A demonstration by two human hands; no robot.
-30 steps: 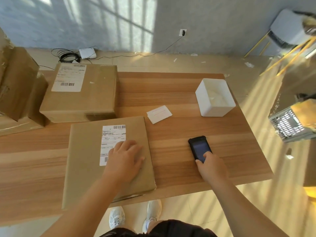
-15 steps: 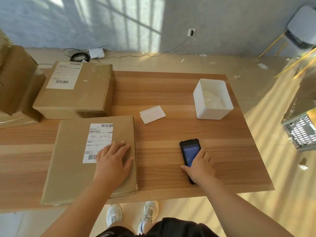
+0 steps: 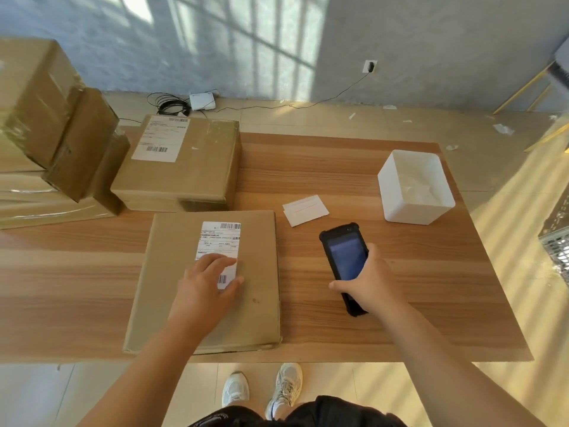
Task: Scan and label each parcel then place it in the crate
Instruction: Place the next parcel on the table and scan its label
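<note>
A single wide-angle camera, worn on the person's head, looks from above the near edge of the desk (image 3: pixel 323 340) forward and steeply down across it to the far edge, the floor and the wall (image 3: pixel 431 41) behind. It sits close: the left hand (image 3: pixel 206 291) and the right hand (image 3: pixel 374 283), gripping the scanner (image 3: pixel 345 254), reach in from the bottom, and the shoes (image 3: pixel 286 386) show below the near edge. Both right corners of the desk are in frame; its left end runs off the side.

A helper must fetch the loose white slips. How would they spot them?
On the wooden table, look between the white tub and the flat parcel. The slips lie there, beyond the scanner: the only paper not stuck to a box.
</note>
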